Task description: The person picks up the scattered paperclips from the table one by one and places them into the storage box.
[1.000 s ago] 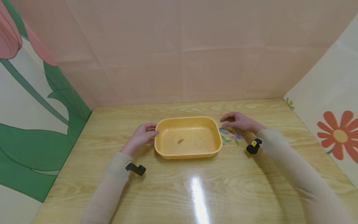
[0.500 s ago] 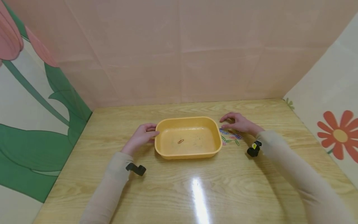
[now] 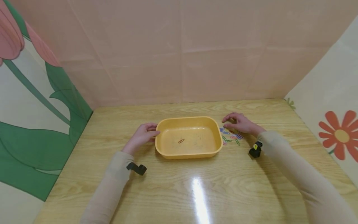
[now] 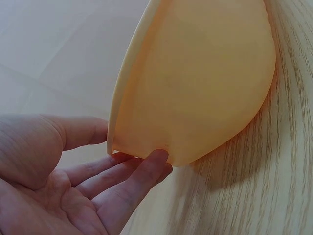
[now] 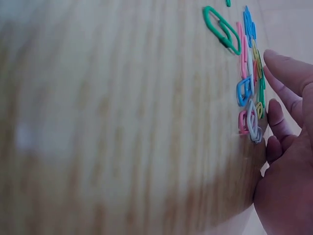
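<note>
A yellow plastic basin (image 3: 188, 155) stands on the wood-grain table, with one orange-red paper clip (image 3: 181, 141) lying on its floor. My left hand (image 3: 142, 137) holds the basin's left end: the thumb is at the rim and the fingers lie against the outer wall, as the left wrist view shows. Right of the basin, loose coloured paper clips (image 5: 247, 88) lie in a small scatter. Over their far side is my right hand (image 3: 240, 123), thumb and fingertips apart with nothing seen between them. In the right wrist view its fingers are right beside the clips.
The wood-grain table (image 3: 162, 193) reaches back to a pink sheet (image 3: 179, 62). Patterned panels with a tulip (image 3: 9, 34) and a red flower (image 3: 339, 135) flank it. Black camera mounts (image 3: 137, 169) sit on both wrists.
Very little differs. The left hand stays at the basin, and the right hand hovers by the clips with only a slight shift of its thumb and fingers.
</note>
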The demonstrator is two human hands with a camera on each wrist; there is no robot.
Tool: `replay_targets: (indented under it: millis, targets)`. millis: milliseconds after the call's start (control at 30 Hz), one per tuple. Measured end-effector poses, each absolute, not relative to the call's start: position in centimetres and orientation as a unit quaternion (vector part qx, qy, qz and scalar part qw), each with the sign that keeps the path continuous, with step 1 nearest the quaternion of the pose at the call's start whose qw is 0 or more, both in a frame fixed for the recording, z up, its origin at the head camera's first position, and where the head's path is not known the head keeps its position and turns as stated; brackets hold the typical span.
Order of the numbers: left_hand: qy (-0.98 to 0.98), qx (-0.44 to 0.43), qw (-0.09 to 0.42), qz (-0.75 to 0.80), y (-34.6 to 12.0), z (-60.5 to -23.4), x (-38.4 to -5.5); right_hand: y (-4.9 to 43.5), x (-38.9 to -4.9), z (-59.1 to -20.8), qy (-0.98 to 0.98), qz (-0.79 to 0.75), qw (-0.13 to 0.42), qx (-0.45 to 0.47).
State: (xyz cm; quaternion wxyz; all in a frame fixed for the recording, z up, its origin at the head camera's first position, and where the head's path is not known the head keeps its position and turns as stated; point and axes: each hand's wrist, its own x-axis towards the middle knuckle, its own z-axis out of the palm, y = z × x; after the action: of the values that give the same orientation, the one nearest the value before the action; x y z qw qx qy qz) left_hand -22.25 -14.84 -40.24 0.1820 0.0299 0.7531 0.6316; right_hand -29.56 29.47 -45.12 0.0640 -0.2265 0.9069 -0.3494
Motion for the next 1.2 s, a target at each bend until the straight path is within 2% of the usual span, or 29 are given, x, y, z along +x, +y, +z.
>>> replay_targets:
  millis: [600,900,1200]
  targets:
    - [0.758,0.025,0.168,0.630,-14.8,-40.7,-22.3,30.2,-29.8,-46.6,0.911,-0.350,0.058,-0.212]
    - [0.757,0.033,0.167,0.631,-14.8,-40.8,-22.3,29.6,-29.1,-45.7,0.889,-0.397,0.068,-0.215]
    - [0.757,0.015,0.172,0.630,-14.8,-40.9,-22.3,30.2,-29.7,-45.3,0.893,-0.396,0.109,-0.186]
